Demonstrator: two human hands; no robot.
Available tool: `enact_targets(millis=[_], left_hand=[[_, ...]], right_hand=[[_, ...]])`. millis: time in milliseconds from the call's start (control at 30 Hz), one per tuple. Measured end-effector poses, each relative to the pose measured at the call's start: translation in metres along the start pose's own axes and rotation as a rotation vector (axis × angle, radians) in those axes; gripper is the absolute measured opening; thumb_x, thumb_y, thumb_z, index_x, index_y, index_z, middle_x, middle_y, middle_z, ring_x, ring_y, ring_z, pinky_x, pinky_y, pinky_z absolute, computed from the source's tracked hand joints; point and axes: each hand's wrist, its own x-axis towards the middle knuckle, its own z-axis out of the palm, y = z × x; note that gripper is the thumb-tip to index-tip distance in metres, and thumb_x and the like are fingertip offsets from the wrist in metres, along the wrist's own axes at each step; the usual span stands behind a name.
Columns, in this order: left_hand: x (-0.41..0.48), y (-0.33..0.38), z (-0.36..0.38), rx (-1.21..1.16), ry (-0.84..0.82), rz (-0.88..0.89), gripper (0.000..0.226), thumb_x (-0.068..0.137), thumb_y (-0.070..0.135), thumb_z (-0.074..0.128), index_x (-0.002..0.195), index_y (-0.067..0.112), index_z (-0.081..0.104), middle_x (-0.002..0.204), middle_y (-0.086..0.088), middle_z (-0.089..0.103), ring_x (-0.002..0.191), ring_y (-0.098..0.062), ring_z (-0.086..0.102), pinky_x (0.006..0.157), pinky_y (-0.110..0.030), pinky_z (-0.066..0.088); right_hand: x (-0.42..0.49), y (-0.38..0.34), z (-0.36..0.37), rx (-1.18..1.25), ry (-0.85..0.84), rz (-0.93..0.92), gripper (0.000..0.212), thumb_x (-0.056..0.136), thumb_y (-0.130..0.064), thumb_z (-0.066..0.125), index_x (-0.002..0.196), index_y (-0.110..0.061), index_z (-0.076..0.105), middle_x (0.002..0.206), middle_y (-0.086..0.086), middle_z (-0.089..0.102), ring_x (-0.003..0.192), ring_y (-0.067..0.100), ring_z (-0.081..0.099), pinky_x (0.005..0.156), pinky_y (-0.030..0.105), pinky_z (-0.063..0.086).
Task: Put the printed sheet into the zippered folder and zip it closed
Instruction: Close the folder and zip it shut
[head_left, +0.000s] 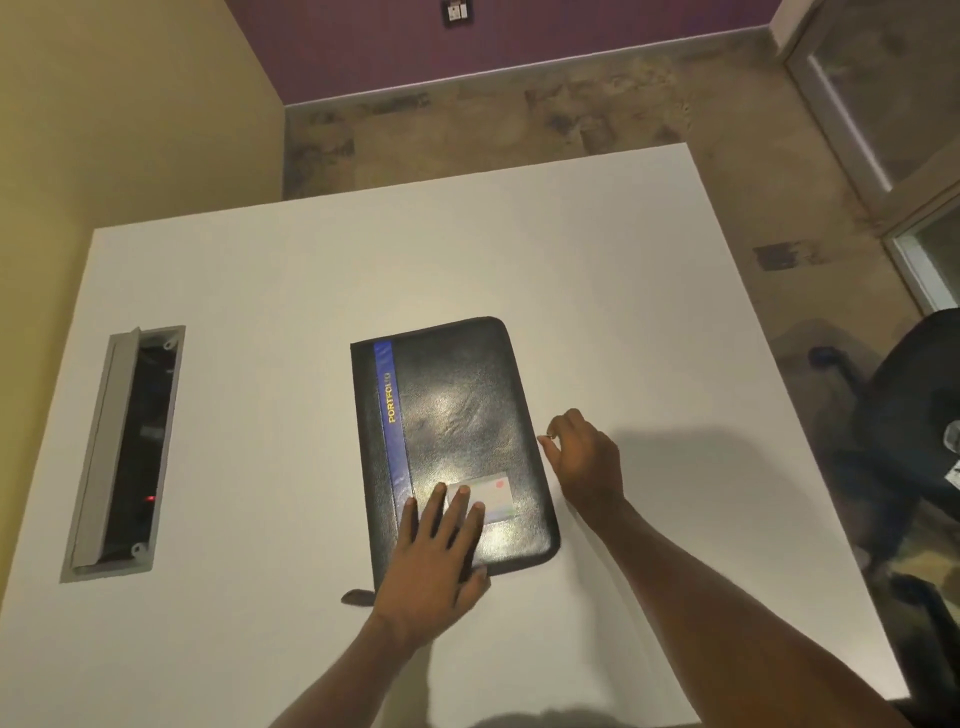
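Grey cable hatch (124, 452) in white desk (260, 312), black leather zippered folder (457, 415) flat mid-desk, blue stripe (392, 415) reading "PORTFOLIO", left hand (436, 561) flat with fingers spread on its near end, right hand (587, 457) pinching zip pull (549, 436) at right edge.

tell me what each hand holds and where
The right hand pinches what looks like the zipper pull at the folder's right edge; left hand grips nothing, pressing flat on its cover.

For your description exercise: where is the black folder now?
Head view: the folder lies on the table, right of the cable hatch, left hand flat on its near end.
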Motion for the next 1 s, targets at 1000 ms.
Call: enact_targets(millis=[1000], left_hand=[[0.244, 0.004, -0.068, -0.285, 0.063, -0.468, 0.099, 0.090, 0.062, 0.044, 0.167, 0.026, -0.006, 0.176, -0.006, -0.013, 0.161, -0.036, -0.017, 0.124, -0.072, -0.004]], right_hand=[[0.037, 0.017, 0.014, 0.108, -0.034, 0.016, 0.018, 0.101, -0.033, 0.062, 0.090, -0.019, 0.064, 0.086, 0.000, 0.065, 0.067, 0.024, 0.063, 0.063, 0.040, 0.055]])
